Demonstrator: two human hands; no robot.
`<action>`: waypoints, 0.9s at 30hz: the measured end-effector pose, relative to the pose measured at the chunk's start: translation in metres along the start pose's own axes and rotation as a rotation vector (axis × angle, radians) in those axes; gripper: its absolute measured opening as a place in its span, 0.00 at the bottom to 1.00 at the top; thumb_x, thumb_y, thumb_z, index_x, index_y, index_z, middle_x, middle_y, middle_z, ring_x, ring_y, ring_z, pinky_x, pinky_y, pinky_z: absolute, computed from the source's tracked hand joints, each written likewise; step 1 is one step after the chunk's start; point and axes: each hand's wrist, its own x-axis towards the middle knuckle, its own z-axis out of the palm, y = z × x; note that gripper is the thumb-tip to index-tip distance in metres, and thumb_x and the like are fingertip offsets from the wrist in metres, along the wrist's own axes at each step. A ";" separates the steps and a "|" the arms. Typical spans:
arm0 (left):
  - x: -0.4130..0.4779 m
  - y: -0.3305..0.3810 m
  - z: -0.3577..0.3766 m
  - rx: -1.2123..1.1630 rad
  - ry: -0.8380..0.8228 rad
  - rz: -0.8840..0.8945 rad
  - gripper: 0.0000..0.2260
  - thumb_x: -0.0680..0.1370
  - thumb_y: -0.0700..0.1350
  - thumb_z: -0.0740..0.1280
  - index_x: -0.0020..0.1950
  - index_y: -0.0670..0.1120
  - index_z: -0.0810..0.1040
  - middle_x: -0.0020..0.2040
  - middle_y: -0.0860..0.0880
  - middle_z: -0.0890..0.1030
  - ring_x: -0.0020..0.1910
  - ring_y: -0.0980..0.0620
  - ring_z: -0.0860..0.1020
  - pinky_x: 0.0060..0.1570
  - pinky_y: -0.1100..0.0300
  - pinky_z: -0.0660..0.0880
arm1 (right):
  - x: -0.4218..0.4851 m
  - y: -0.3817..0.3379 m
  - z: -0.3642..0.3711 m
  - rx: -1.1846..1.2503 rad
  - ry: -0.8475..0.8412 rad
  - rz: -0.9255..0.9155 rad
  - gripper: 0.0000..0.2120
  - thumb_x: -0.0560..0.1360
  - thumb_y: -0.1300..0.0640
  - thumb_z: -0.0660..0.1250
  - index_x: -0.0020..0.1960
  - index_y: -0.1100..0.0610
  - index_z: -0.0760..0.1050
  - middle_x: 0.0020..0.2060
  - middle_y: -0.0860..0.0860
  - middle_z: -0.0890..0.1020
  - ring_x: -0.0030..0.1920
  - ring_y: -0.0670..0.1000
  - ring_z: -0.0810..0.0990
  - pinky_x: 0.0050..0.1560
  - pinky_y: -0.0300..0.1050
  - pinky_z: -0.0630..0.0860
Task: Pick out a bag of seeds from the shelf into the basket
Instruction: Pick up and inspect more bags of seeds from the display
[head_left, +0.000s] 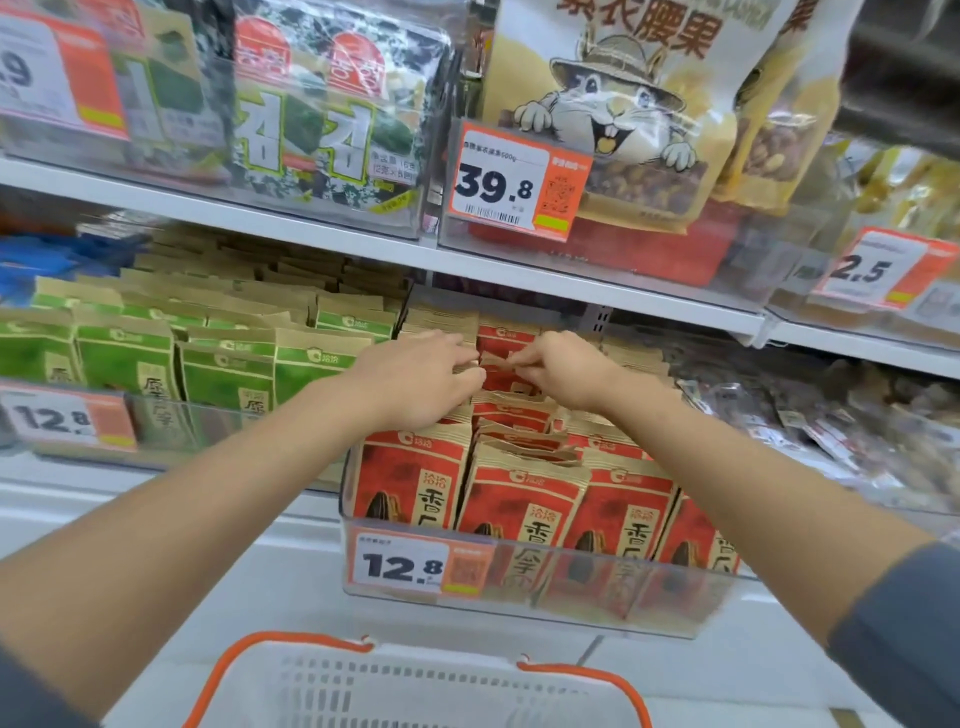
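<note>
Our left hand is lying across the tan top edges of the red bags, fingers fairly straight and spread, pressing rather than gripping. Our right hand is curling thumb and forefinger together on the top edge of one red bag of seeds, in the middle row and far back in its tray. The pinch itself is blurred, and our knuckles are hiding the other fingers. That bag is standing in its row on the shelf, mostly covered by both hands and by the bags in front of it.

Nearer to us, more red bags are standing upright in a clear tray. Their lower halves are showing only dimly through its front wall, where a price tag reading 12.8 is hanging. To the left, green bags are filling the neighbouring tray, their print smeared. To the right, clear packets are too blurred for us to identify.

Above the shelf board, seaweed packs and a cashew bag are running out past the top edge. Nearest of all, the white basket with orange handles is sitting below the tray, its near part cut off at the bottom.
</note>
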 end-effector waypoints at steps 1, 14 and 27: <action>0.000 0.000 0.000 0.000 0.006 0.000 0.23 0.84 0.58 0.51 0.79 0.55 0.62 0.81 0.53 0.57 0.79 0.52 0.55 0.74 0.52 0.58 | 0.004 -0.003 0.001 -0.010 -0.046 -0.003 0.14 0.82 0.59 0.62 0.66 0.55 0.79 0.61 0.50 0.82 0.53 0.49 0.81 0.55 0.38 0.71; -0.004 -0.001 -0.001 -0.015 0.035 0.010 0.23 0.84 0.58 0.51 0.78 0.54 0.64 0.81 0.53 0.58 0.79 0.51 0.57 0.73 0.50 0.60 | 0.042 0.010 -0.004 0.057 0.078 0.257 0.27 0.82 0.52 0.61 0.79 0.56 0.60 0.74 0.58 0.69 0.71 0.60 0.71 0.71 0.52 0.68; 0.001 -0.003 0.003 -0.030 0.031 0.013 0.23 0.84 0.58 0.50 0.78 0.55 0.64 0.81 0.54 0.58 0.79 0.51 0.56 0.74 0.49 0.59 | 0.046 0.000 0.002 -0.045 0.121 0.180 0.08 0.81 0.58 0.64 0.52 0.59 0.82 0.45 0.54 0.83 0.45 0.54 0.80 0.45 0.44 0.72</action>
